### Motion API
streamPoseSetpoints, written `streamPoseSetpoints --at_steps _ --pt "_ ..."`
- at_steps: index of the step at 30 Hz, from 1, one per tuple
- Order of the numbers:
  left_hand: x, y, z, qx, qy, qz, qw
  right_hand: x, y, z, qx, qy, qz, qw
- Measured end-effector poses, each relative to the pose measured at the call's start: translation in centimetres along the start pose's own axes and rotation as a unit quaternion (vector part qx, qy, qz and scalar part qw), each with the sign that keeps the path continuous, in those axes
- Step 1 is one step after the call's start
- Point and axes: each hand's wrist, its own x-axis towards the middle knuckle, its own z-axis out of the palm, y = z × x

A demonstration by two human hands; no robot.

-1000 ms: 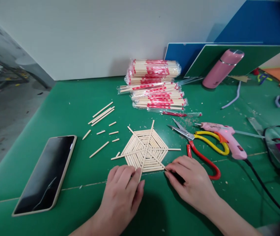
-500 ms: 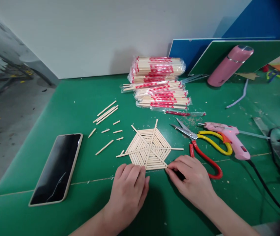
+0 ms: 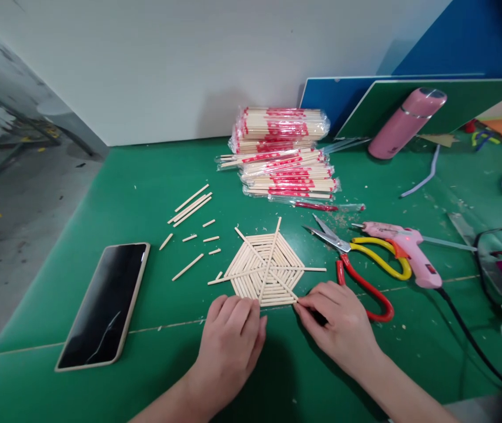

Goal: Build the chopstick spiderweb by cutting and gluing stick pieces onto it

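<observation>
The hexagonal stick web (image 3: 267,269) lies flat on the green desk (image 3: 154,170), just beyond the left hand (image 3: 233,335) and right hand (image 3: 338,317); the right thumb and forefinger are pinched on the end of a diagonal spoke (image 3: 284,286) at its near right corner; the left fingers curl at the end of a steep spoke (image 3: 273,245), though whether they are clamped on it I cannot tell. Open scissors (image 3: 344,245) lie right of the web, beside a pink glue gun (image 3: 411,237); loose sticks (image 3: 193,211) lie to its left, near a phone (image 3: 103,305).
</observation>
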Motion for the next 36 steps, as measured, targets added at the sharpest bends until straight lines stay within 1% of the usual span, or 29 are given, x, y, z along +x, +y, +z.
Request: streamPoseSetpoints --at_steps 5,11,17,22,26,29,32,36 --pt "0.3 0.0 -0.1 0.009 -0.001 0.006 1.0 0.1 0.0 -0.1 -0.004 -0.002 -0.002 1.0" --pt "0.1 0.1 0.0 0.014 0.019 0.006 1.0 0.1 -0.1 -0.2 -0.008 0.002 -0.004 1.0" --pt "-0.1 0.1 0.3 0.011 0.024 -0.002 1.0 0.0 0.0 0.0 -0.012 0.004 -0.009 1.0" --pt "-0.1 0.1 0.6 -0.01 0.059 -0.017 0.998 -0.1 0.0 0.0 -0.014 0.002 -0.015 1.0" --pt "-0.2 -0.1 0.4 -0.023 0.085 -0.023 0.996 -0.1 0.1 0.0 -0.014 0.0 -0.017 1.0" --pt "-0.2 -0.1 -0.1 -0.026 0.081 -0.006 0.996 -0.1 0.1 -0.1 -0.013 -0.004 -0.017 1.0" --pt "0.1 0.0 -0.3 -0.018 0.072 0.025 0.997 -0.1 0.1 -0.1 -0.01 -0.007 -0.014 1.0" --pt "0.9 0.0 0.3 -0.005 0.037 0.056 0.998 -0.2 0.0 0.0 -0.006 -0.005 -0.008 1.0"
